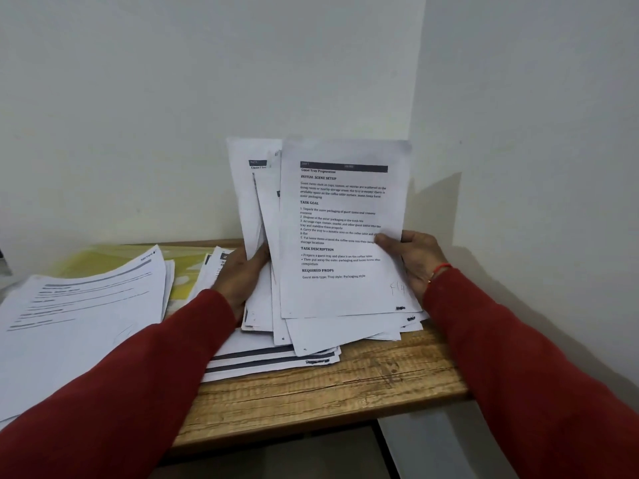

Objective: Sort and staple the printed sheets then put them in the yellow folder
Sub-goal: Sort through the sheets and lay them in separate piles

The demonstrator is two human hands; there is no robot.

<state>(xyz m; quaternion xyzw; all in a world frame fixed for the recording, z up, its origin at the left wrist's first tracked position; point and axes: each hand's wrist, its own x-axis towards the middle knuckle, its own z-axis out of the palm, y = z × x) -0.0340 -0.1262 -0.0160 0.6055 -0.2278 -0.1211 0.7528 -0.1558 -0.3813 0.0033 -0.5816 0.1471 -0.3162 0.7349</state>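
Both forearms raised over the wooden desk (311,399), right hand (413,262) pinching the upright front printed sheet (340,229) thumb-on-face at its right edge, left hand (242,271) curled round a fanned sheaf (257,202) behind it, yellow folder (183,267) flat left of the left fingers.

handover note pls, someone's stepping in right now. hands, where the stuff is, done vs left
Left hand: grips a fanned bunch of sheets, upright.
Right hand: pinches the front sheet, headed "Guest Tray Preparation", at its right edge.
Yellow folder: flat at the table's back left, mostly under a paper stack.
More loose sheets lie on the wooden table below the hands.
Done: nothing visibly stapled or filed. No stapler in view.
Left: finish sorting, staple, file in folder.
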